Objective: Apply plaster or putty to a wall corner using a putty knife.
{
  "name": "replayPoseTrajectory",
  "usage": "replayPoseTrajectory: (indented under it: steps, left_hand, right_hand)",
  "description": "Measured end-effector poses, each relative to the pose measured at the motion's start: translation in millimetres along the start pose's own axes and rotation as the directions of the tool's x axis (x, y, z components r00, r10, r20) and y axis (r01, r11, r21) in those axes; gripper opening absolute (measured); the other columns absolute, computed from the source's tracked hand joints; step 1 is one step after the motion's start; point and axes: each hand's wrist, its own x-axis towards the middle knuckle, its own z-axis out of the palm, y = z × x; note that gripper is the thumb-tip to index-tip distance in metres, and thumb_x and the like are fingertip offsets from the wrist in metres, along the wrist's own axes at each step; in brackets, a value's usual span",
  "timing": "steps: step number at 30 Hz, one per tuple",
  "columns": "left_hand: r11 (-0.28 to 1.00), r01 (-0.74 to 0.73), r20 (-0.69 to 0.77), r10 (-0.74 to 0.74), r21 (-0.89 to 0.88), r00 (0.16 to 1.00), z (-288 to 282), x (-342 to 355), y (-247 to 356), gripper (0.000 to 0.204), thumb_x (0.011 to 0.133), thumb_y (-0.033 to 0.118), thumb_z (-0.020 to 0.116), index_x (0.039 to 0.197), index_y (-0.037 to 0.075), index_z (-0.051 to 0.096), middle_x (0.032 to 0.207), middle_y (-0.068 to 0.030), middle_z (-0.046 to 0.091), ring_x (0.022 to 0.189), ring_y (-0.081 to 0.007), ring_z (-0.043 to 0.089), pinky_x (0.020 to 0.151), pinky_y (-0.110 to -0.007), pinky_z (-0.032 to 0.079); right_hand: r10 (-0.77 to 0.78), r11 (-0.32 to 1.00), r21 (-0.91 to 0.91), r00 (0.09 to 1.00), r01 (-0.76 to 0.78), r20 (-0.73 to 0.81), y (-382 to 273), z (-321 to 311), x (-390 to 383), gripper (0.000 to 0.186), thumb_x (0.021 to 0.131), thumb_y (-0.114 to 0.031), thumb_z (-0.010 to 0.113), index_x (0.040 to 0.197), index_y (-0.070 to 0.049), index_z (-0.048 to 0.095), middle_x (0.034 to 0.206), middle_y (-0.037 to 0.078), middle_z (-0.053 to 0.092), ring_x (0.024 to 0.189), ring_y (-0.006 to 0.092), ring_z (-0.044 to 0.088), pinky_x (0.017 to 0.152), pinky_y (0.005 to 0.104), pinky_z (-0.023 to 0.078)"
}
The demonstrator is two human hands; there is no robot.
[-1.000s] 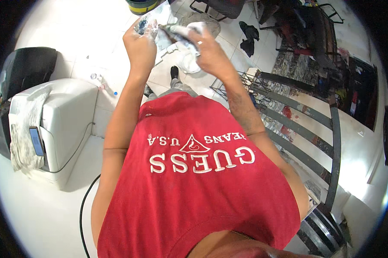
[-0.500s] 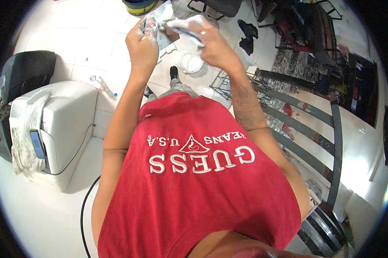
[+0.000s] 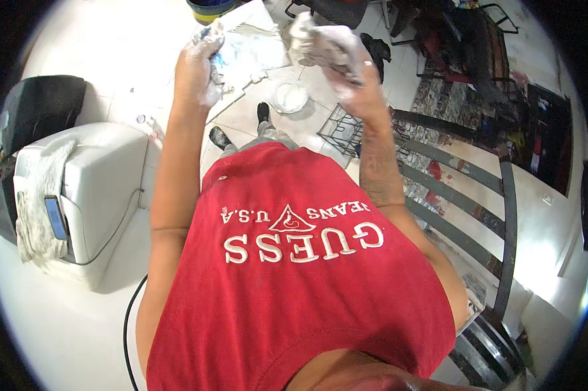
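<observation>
White plaster: it is coating both my hands in a chalky, crusted film.
Left hand (image 3: pixel 199 68): I am curling my fingers around a small crumpled white-and-blue scrap (image 3: pixel 217 40), raised above the floor.
Right hand (image 3: pixel 352 78): I am closing it on a lumpy, wrinkled white wad of cloth (image 3: pixel 320 42).
Below: a round white dish (image 3: pixel 290 98) is sitting on pale floor tiles (image 3: pixel 111 45), beside a black wire rack (image 3: pixel 343 127).

Left hand (image 3: pixel 199 68) grips a paint-smeared scrap (image 3: pixel 214 36); right hand (image 3: pixel 352 75) clutches a crumpled white rag (image 3: pixel 316 42), both raised.
</observation>
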Motion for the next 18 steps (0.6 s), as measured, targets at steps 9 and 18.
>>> replayPoseTrajectory:
  steps: [9, 18]
  left_hand:
    - [0.999, -0.005, -0.113, -0.001, -0.053, 0.994, -21.8, -2.7, 1.8, 0.016, 0.075, 0.003, 0.044, 0.088, -0.003, 0.051, 0.071, -0.0067, 0.055, 0.06, -0.0138, 0.055, 0.054, -0.024, 0.047]
    - [0.839, -0.235, -0.035, 0.289, 0.491, 0.957, -18.8, 2.1, -11.4, 0.011, 0.075, 0.006, 0.051, 0.073, -0.004, 0.055, 0.056, 0.0024, 0.045, 0.046, -0.0038, 0.034, 0.04, -0.019, 0.025]
  right_hand:
    - [0.248, 0.745, -0.66, 0.959, -0.097, 0.138, 75.9, 16.0, -20.0, 0.051, 0.059, 0.01, 0.044, 0.106, -0.009, 0.046, 0.099, 0.015, 0.044, 0.093, 0.0316, 0.045, 0.081, 0.0335, 0.036]
    - [0.08, 0.892, -0.452, 0.987, -0.009, 0.137, -7.6, 53.1, 12.8, 0.057, 0.058, 0.009, 0.045, 0.108, -0.017, 0.046, 0.103, 0.013, 0.043, 0.09, 0.0311, 0.047, 0.074, 0.0345, 0.04]
